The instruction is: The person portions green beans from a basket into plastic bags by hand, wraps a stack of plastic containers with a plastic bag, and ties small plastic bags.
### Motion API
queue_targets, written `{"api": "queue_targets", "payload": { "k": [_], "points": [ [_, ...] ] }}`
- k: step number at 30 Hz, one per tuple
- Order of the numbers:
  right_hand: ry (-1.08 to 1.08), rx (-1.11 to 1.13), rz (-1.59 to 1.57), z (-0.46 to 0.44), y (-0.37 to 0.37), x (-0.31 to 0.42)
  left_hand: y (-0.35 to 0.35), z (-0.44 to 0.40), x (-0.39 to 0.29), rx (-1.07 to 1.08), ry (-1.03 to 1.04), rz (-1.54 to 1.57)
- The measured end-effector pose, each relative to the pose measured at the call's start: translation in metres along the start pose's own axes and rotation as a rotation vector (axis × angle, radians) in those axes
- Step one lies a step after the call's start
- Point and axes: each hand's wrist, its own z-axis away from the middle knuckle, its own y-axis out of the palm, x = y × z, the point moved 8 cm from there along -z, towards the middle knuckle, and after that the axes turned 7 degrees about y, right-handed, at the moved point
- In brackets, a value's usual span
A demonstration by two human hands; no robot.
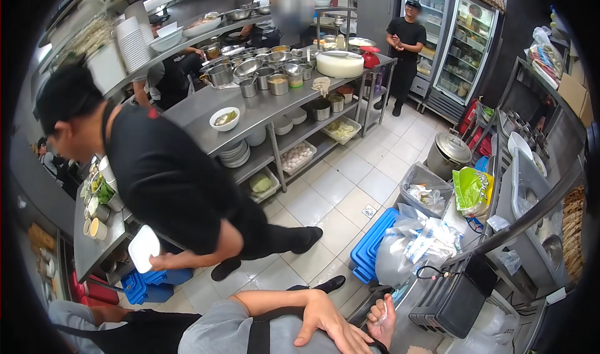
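Observation:
My left hand (334, 326) reaches across my body at the bottom of the view, fingers stretched out, lying over my right forearm near a black wristband (377, 345). My right hand (382, 319) is just beyond it with its fingers curled closed. A small bit of white shows between those fingers, too small to name. Close to my right hand are a bulging clear plastic bag (403, 247) and a dark plastic crate (447, 301) on the metal counter.
A person in black (169, 172) leans past on the left, holding a white dish (144, 249). Pots and a white bowl (224, 119) stand on the steel table (187, 113). Blue lidded bins (374, 244) edge the tiled floor (340, 188). Another person (405, 44) stands by the fridges.

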Motion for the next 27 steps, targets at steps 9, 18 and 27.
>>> {"api": "queue_targets", "payload": {
  "k": [9,18,27],
  "points": [
    [0.034,0.046,0.061,-0.003,-0.009,0.0,0.002,-0.004,0.005,0.016,0.006,-0.018],
    [-0.002,-0.036,0.046,-0.002,-0.001,-0.001,0.001,-0.002,0.002,0.003,0.015,-0.021],
    [-0.001,-0.047,0.063,0.0,-0.002,-0.002,0.003,0.006,0.0,0.0,0.039,-0.042]
  ]
}}
